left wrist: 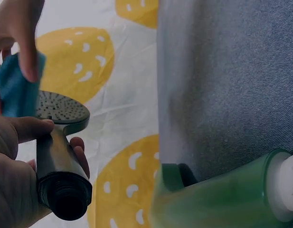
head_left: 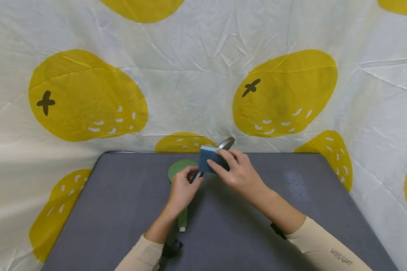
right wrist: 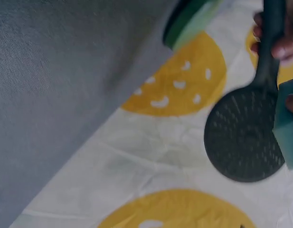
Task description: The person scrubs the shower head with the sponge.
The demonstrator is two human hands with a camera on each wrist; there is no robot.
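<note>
My left hand [head_left: 184,190] grips the handle of a grey shower head [head_left: 227,143], held up over the far part of the table. In the left wrist view the handle's open threaded end faces the camera, and the nozzle face [left wrist: 65,108] is dotted with small holes. My right hand [head_left: 240,173] pinches a blue sponge [head_left: 208,158] between thumb and fingers. The sponge overlaps the shower head near its neck in the head view, and in the right wrist view the sponge [right wrist: 286,124] stands at the edge of the round face [right wrist: 242,137].
A green shower head [head_left: 180,165] with a white-tipped handle lies on the grey table [head_left: 129,210], partly behind my left hand. White cloth [head_left: 190,94] with large yellow fruit prints hangs behind and beside the table. A pale mark [head_left: 296,184] shows on the table's right side.
</note>
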